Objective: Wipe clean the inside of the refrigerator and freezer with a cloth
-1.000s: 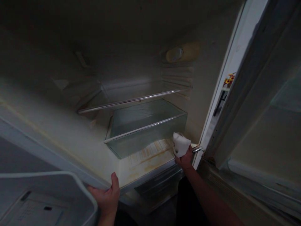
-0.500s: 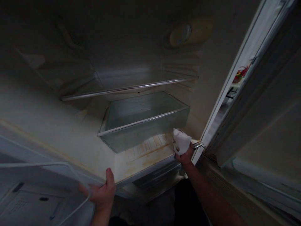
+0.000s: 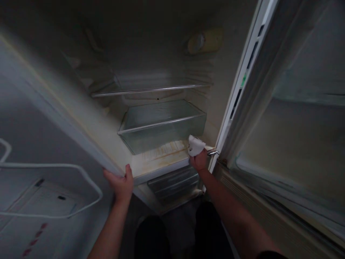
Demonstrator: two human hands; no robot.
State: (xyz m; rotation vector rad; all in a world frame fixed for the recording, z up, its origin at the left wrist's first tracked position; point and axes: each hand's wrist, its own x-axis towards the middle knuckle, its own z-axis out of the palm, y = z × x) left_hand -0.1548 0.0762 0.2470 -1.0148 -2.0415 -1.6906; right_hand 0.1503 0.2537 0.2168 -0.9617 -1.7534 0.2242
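In the head view an open refrigerator [image 3: 102,126] stands before me. My left hand [image 3: 121,181] grips the lower part of its left front edge, thumb inside and fingers round the outer side. A folded white cloth [image 3: 196,144] is in my right hand [image 3: 198,160], whose fingers are closed on it. That hand is at the right end of the stained cabinet floor [image 3: 161,160], close to the metal door hinge [image 3: 213,152]. A clear drawer [image 3: 161,133] sits tilted just behind the cloth.
Above the drawer is a glass shelf [image 3: 153,90] with a metal front strip. A yellowish light cover [image 3: 206,41] is on the upper right wall. The open door [image 3: 296,108] stands at right. A second compartment [image 3: 175,185] lies below, and a white cable [image 3: 81,169] hangs at left.
The view has shifted, showing more of the door and my legs. My right hand remains near the hinge with the cloth; my left still grips the edge.
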